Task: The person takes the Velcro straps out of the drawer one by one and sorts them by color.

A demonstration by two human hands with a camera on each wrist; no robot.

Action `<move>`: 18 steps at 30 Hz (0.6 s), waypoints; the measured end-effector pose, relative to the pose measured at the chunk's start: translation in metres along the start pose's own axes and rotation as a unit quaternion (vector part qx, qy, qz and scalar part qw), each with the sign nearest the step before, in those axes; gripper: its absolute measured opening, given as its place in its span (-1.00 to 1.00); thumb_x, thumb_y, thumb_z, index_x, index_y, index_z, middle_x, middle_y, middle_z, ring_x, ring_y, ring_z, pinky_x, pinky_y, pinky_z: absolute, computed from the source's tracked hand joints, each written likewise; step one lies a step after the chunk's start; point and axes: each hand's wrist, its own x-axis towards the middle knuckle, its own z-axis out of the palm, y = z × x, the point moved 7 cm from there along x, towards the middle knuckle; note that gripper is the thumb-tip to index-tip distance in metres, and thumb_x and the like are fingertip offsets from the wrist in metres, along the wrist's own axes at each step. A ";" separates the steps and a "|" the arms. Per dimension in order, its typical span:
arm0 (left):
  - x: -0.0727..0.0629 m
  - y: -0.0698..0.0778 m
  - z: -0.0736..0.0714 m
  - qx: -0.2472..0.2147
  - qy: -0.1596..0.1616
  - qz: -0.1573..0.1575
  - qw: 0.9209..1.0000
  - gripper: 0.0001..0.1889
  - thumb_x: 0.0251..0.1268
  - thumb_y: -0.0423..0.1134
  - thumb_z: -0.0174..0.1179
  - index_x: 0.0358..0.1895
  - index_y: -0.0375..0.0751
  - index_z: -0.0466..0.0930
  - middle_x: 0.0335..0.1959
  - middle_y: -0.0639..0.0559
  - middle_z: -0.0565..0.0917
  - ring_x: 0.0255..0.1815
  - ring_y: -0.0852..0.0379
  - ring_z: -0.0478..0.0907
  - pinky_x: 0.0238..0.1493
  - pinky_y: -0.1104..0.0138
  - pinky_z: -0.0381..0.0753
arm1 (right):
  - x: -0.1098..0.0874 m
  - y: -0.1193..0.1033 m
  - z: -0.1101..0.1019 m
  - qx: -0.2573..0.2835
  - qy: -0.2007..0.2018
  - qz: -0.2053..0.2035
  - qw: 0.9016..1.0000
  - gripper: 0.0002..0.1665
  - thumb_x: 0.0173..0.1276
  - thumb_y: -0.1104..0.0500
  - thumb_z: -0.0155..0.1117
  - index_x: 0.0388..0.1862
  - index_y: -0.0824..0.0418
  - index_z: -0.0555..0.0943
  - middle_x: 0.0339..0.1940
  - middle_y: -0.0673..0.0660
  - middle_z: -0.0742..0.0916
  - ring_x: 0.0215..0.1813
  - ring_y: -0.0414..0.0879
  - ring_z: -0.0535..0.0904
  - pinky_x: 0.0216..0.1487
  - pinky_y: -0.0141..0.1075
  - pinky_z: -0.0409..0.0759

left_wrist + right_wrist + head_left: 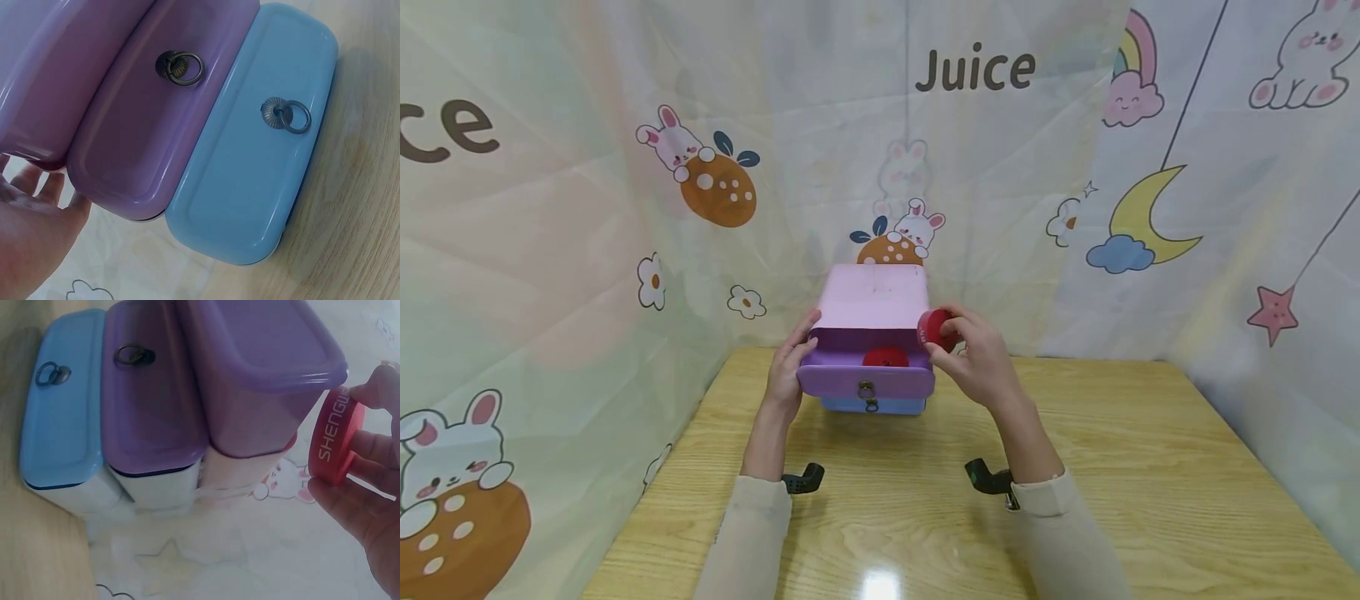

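The left hand point(786, 367) rests, fingers extended, against the left side of the cabinet point(876, 292) and its pulled-out purple drawer point(835, 383), presumably to steady both. Inside the drawer lies 1 red disc point(887, 358), contained by the walls; at the right edge, the right hand point(981, 362) grips a 2nd disc point(934, 327) between thumb and fingers, probably for controlled positioning.

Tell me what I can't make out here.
Head view: lower part of the red item in the open drawer, behind the drawer's front.
Right wrist view: end of the lettering on the red disc, under the right hand.
Left wrist view: whether the blue drawer holds anything; its closed front hides the inside.
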 end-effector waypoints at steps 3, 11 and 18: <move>0.000 0.000 0.000 0.000 0.001 -0.001 1.000 -0.48 0.63 -0.31 -0.03 0.58 -0.16 0.32 0.69 0.10 0.19 0.73 0.17 -0.06 0.72 0.10 -0.22 | -0.007 0.007 0.000 0.012 0.009 0.016 1.000 -0.78 0.28 0.21 0.52 -0.23 0.30 0.65 0.35 0.21 0.66 0.00 0.02 0.68 -0.07 -0.10 0.79; 0.001 0.000 0.000 0.003 0.004 -0.004 1.000 -0.48 0.64 -0.30 -0.05 0.58 -0.14 0.33 0.68 0.11 0.22 0.72 0.17 -0.03 0.73 0.08 -0.20 | -0.022 0.026 -0.002 0.042 0.034 0.067 0.996 -0.79 0.30 0.27 0.49 -0.23 0.28 0.60 0.31 0.20 0.68 0.19 0.10 0.64 -0.11 0.01 0.81; 0.000 0.000 0.000 -0.005 0.009 -0.009 1.000 -0.48 0.63 -0.32 -0.04 0.58 -0.16 0.33 0.68 0.12 0.22 0.72 0.18 -0.02 0.72 0.11 -0.19 | -0.026 0.034 0.001 0.044 0.033 0.082 0.995 -0.77 0.28 0.26 0.50 -0.21 0.29 0.60 0.35 0.24 0.65 0.26 0.17 0.62 -0.05 0.04 0.81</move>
